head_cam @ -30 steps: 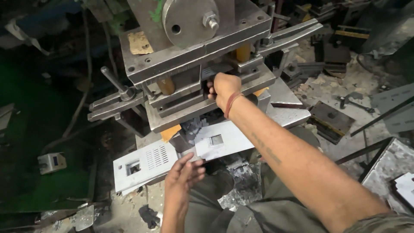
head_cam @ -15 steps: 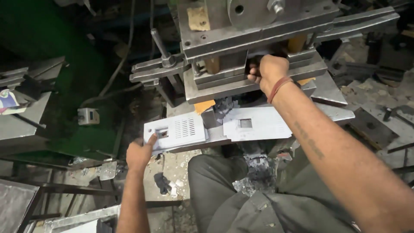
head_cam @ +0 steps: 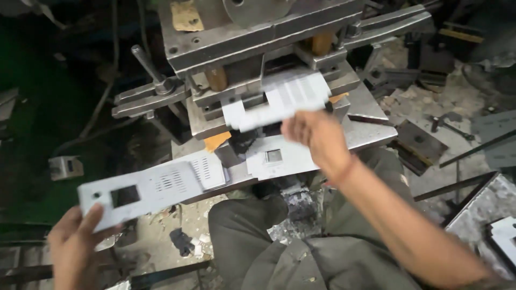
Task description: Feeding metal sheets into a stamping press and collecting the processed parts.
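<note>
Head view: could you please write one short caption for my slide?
Left hand holds a punched metal plate while right hand holds another plate at the press.

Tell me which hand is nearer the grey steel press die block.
Right. The right hand pulls a blurred perforated grey plate at the press die block; the left hand holds another plate low, well away.

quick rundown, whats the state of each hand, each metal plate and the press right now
left hand: gripping the end of a plate, held out to the left
punched plate: flat, lifted, square cutout and slots already in it
right hand: fingers closed on a second plate at the die
blurred plate: tilted, at the mouth of the die gap
press: die gap open
plates on the bed: lying flat, untouched
</note>
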